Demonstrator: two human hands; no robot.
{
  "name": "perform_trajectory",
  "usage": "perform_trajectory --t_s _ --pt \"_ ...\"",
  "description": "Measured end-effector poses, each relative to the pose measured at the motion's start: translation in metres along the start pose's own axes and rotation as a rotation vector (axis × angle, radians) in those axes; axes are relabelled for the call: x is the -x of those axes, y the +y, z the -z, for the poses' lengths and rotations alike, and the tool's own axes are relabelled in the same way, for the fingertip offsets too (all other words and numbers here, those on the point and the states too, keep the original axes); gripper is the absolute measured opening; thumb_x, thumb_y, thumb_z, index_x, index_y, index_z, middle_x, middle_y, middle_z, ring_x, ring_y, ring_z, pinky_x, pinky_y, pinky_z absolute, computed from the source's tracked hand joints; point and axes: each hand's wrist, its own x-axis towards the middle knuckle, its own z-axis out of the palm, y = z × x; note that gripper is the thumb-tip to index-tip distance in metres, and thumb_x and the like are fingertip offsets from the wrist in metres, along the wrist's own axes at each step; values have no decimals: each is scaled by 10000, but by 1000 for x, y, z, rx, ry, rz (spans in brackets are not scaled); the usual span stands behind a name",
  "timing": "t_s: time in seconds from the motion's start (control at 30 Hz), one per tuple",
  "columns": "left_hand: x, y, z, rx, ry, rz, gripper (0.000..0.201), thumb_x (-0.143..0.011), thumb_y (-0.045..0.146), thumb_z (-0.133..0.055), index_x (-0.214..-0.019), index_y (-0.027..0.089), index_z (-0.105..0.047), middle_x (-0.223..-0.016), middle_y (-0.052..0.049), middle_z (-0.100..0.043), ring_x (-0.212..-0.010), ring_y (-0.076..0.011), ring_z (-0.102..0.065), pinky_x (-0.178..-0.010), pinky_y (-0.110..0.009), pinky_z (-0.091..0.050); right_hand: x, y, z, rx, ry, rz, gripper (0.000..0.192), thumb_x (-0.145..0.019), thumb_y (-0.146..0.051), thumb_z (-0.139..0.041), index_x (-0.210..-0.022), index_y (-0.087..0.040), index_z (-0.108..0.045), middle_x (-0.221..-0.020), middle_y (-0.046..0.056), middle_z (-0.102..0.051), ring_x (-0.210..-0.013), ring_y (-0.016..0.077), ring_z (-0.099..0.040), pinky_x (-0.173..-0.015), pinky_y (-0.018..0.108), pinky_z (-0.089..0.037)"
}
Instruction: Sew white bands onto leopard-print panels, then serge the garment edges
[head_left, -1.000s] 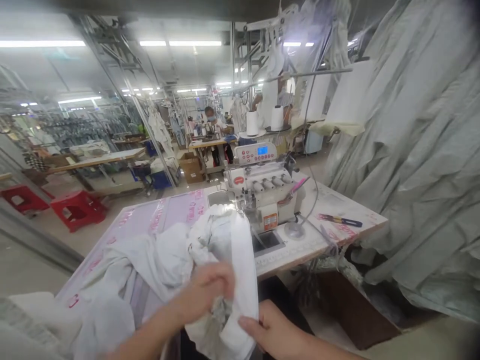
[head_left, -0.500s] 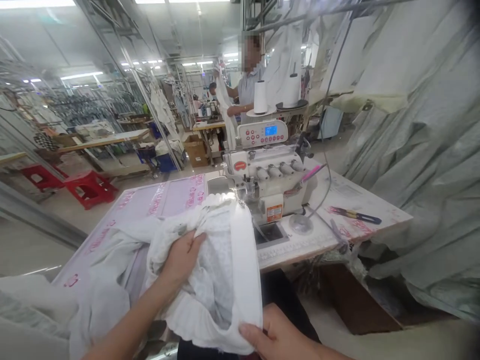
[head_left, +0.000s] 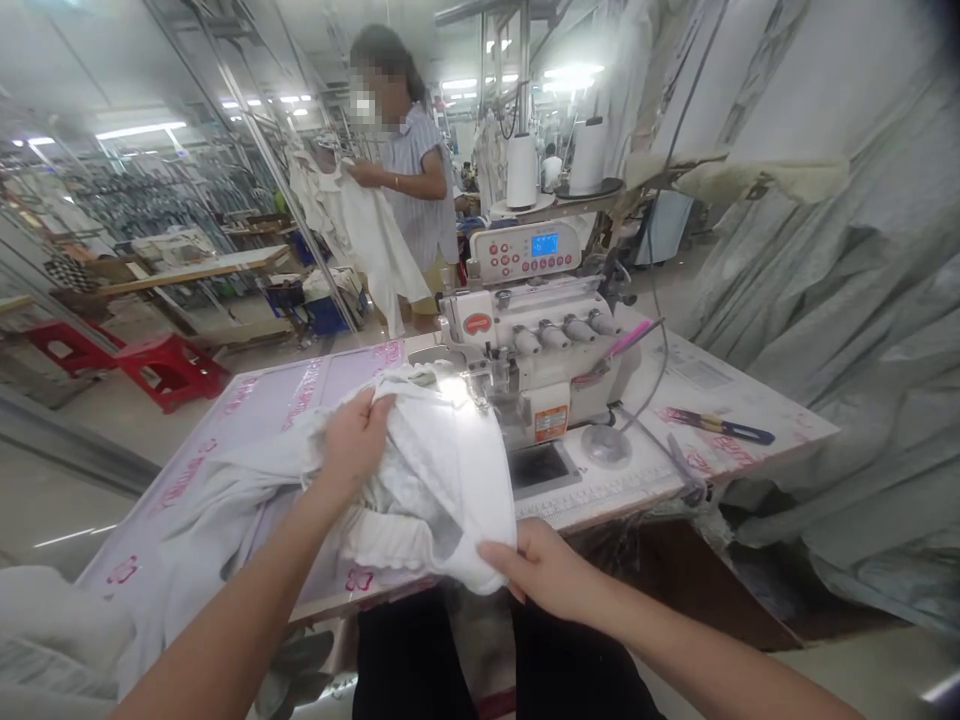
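Note:
A white garment [head_left: 420, 470] lies bunched over the left of the sewing table, its smooth waistband [head_left: 484, 480] curving toward me from the overlock sewing machine [head_left: 540, 340]. The band's far end sits at the lit needle area, where the presser foot is hard to make out. My left hand [head_left: 356, 435] is closed on the gathered cloth just left of the machine. Lower down, my right hand [head_left: 540, 565] pinches the near end of the band between thumb and fingers. Loose fabric trails off to the left.
Thread snips [head_left: 720, 427] lie on the table's right side. Two thread cones [head_left: 521, 170] stand behind the machine's control panel [head_left: 529, 252]. A co-worker [head_left: 412, 170] holds a white garment beyond. Red stools [head_left: 169, 365] are at left, and draped cloth [head_left: 840, 330] hangs at right.
Both hands have moved up, toward the machine, with the garment, and the band bends more. The co-worker has moved left and nearer. My view has shifted slightly.

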Motion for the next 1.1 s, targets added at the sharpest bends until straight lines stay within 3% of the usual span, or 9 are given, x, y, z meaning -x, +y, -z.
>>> perform_trajectory --t_s 0.13,0.23,0.37,0.53,0.63,0.83,0.93,1.03,1.1 --pt "0 6 -6 1 100 -12 214 -833 333 -428 -687 181 -465 -612 19 -442 -622 -143 -423 -584 -246 -302 -18 -8 14 17 15 36 541 -814 -566 -441 -456 -161 -414 -388 -29 -406 -377 71 -371 -406 196 -286" --pt "38 20 -10 9 121 -226 173 -842 306 -433 -785 165 -516 -770 -36 -500 -772 -175 -456 -711 -285 -350 -30 -12 26 -16 25 41 496 -797 -551 -488 -509 -147 -466 -403 -36 -429 -383 74 -390 -403 192 -285" --pt "95 36 -8 137 -424 -377 283 -889 320 -363 -761 165 -562 -814 -60 -517 -786 -179 -477 -714 -293 -379 -42 -17 42 -74 -29 69 465 -773 -531 -539 -543 -128 -514 -416 -41 -442 -399 68 -395 -416 190 -281" --pt "134 45 21 232 -786 -460 295 -874 304 -403 -659 174 -559 -683 -33 -533 -671 -153 -482 -683 -272 -389 -43 -20 43 -156 -46 10 480 -741 -573 -552 -578 -123 -517 -447 -44 -450 -399 53 -380 -404 181 -263" --pt "172 44 40 367 -1099 -407 244 -856 317 -439 -730 191 -606 -650 -15 -577 -579 -131 -493 -576 -225 -409 -17 -14 18 -200 -59 -36 508 -717 -622 -543 -603 -129 -505 -464 -45 -455 -385 48 -373 -389 175 -274" --pt "210 31 41 507 -1433 -153 326 -833 365 -472 -1113 222 -558 -1107 -49 -599 -991 -209 -546 -874 -291 -427 65 12 -54 -207 -212 -86 579 -787 -667 -404 -573 -135 -481 -443 -32 -429 -384 52 -384 -370 155 -278" --pt "188 24 14 707 -1242 66 376 -851 446 -404 -989 162 -609 -903 -68 -648 -844 -203 -590 -772 -303 -472 75 21 -65 -174 -98 -19 585 -804 -662 -379 -545 -143 -449 -432 -36 -401 -387 49 -366 -372 153 -261" --pt "158 21 -17 614 -537 217 417 -835 449 -416 -1096 149 -540 -1077 -112 -589 -1011 -237 -540 -890 -359 -416 71 22 -63 -160 -88 3 565 -825 -635 -378 -541 -149 -427 -431 -39 -392 -385 48 -352 -375 155 -256" --pt "142 20 -29 353 -247 168 561 -775 424 -517 -1242 133 -404 -1236 -155 -481 -1151 -268 -445 -961 -387 -351 71 19 -61 -150 -91 -9 560 -827 -636 -373 -542 -155 -411 -427 -43 -379 -381 48 -341 -370 155 -247"
